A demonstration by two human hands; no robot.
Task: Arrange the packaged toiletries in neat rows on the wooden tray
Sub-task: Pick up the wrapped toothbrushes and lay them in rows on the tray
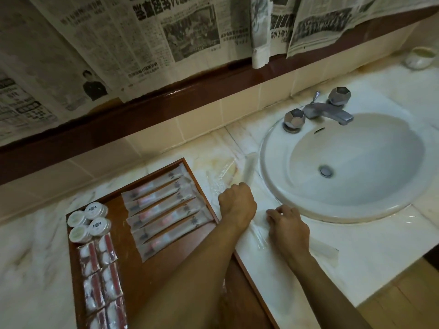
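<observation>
Nearest the viewer, the wooden tray (147, 271) lies on the marble counter (297, 276) at the left, its near end cut off by the frame edge. Along its left side run two columns of small clear packets with white and red contents (102, 276), set side by side and fairly even. Just beyond them four round white lidded jars (89, 221) stand in a tight square at the tray's far-left corner. To their right a row of six long toothbrush packets (164, 212) lies parallel, edges touching or slightly overlapping, up to the far rim. The middle and near right of the tray show bare wood.

Both forearms reach over the tray's right rim to the counter between tray and sink (351, 162). The left hand (237, 201) is curled into a fist just right of the tray; clear film lies at it, but whether it has hold of it I cannot tell. The right hand (286, 225) rests knuckles up with bent fingers on a crumpled clear plastic wrapper (255, 230); whether it pinches it is unclear. Another long translucent packet (249, 170) lies farther off beside the basin.

By my reading the rows are largely done; the loose items on the counter remain.
</observation>
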